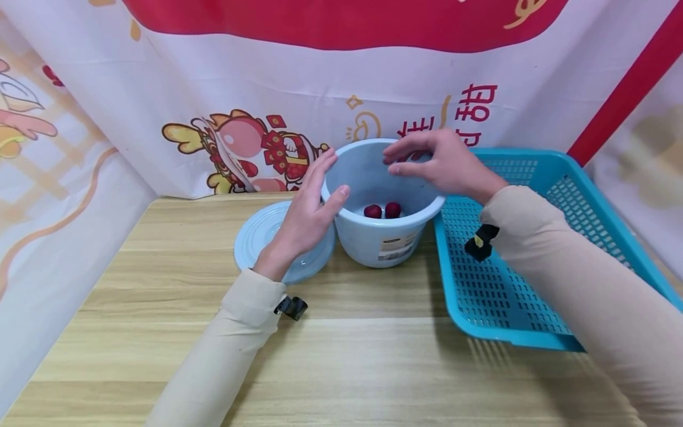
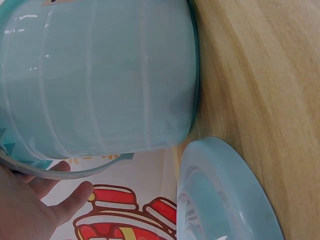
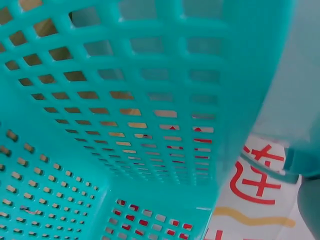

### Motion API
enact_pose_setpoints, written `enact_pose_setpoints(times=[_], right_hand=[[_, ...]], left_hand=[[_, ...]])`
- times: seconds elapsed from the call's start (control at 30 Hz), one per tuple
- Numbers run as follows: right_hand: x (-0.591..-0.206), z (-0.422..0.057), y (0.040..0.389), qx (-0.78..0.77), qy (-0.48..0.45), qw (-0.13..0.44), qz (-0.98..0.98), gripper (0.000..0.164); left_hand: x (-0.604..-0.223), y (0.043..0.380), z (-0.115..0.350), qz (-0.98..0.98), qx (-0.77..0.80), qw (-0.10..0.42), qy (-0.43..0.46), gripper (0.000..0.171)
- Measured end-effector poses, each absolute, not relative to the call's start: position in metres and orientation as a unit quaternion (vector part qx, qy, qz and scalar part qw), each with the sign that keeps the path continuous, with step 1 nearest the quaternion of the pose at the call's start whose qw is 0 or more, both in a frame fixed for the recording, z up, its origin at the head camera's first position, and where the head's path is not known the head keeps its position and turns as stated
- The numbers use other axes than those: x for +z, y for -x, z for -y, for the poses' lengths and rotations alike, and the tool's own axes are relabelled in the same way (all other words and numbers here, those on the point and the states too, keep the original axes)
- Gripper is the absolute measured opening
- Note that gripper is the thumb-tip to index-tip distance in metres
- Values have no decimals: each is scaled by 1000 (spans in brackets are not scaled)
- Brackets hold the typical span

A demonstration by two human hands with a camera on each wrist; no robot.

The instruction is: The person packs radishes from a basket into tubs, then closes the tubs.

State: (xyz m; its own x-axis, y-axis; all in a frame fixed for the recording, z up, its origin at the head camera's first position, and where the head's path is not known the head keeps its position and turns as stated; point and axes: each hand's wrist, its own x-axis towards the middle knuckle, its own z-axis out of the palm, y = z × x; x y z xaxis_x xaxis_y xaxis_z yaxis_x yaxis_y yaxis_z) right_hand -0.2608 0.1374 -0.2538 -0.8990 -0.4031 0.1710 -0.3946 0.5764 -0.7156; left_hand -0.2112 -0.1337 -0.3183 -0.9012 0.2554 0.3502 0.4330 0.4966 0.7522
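Note:
A light blue plastic bucket (image 1: 363,243) stands upright on the table. Two dark red, plum-like balls (image 1: 382,210) lie at its bottom. My left hand (image 1: 309,213) rests against the left side of the rim with fingers extended; the left wrist view shows that hand (image 2: 30,205) beside the bucket's handle (image 2: 75,174). Over the right part of the bucket's mouth is my right hand (image 1: 440,163), its fingers loosely bent and thumb apart from them; I see nothing held there. A round blue lid (image 1: 256,237) lies left of the bucket, partly behind my left hand.
Close against the bucket's right side stands a turquoise perforated basket (image 1: 453,296), with my right forearm across it. The wooden table (image 1: 341,362) extends toward me. Behind everything hangs a printed white and red cloth (image 1: 267,77).

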Motion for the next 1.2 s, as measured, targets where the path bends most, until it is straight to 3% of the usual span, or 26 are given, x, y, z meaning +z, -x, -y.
enact_pose_setpoints(times=[0.2,0.43,0.63,0.9,1.2], right_hand=[[-248,-162,260,-446,194,-3,-874,46],[-254,-213,263,-424,136,-1,-895,61],[-265,-255,268,-341,92,57,-934,75],[-288,-295,270,-272,74,126,-951,71],[-305,-313,270,-251,65,165,-952,74]], left_hand=[[-318,212,134,860,-459,102,201,76],[-319,212,134,860,-458,103,202,76],[-319,212,134,860,-456,104,203,76],[-318,211,134,861,-456,103,201,76],[-318,211,134,860,-459,100,200,77]])
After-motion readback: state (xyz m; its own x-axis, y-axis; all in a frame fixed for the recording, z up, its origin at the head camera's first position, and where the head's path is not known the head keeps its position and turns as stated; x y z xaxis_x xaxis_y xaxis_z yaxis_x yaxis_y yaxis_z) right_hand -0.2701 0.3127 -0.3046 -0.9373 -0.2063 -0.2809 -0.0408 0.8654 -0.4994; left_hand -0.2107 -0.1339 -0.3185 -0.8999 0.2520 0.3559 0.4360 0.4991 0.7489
